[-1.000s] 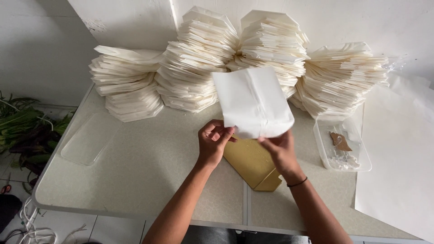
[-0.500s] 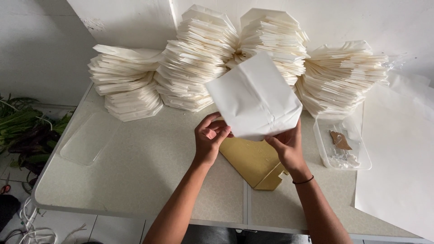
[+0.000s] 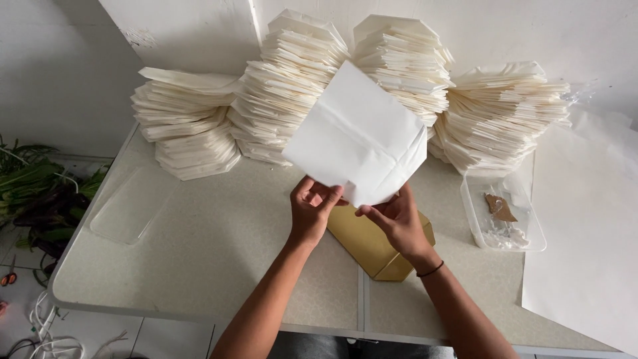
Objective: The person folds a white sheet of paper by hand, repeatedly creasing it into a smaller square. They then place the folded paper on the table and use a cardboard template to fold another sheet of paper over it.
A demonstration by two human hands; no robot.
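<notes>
White folded-paper stacks (image 3: pixel 292 93) line the wall behind the gold card (image 3: pixel 375 242) on the tabletop (image 3: pixel 199 266), so much looks done. Above the card, left hand (image 3: pixel 312 213) and right hand (image 3: pixel 399 223) pinch a half-folded white sheet (image 3: pixel 355 136), creases unfinished.

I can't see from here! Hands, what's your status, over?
Left hand and right hand both gripping white folded paper, lifted. Gold template beneath on table. Nothing blocking.
</notes>
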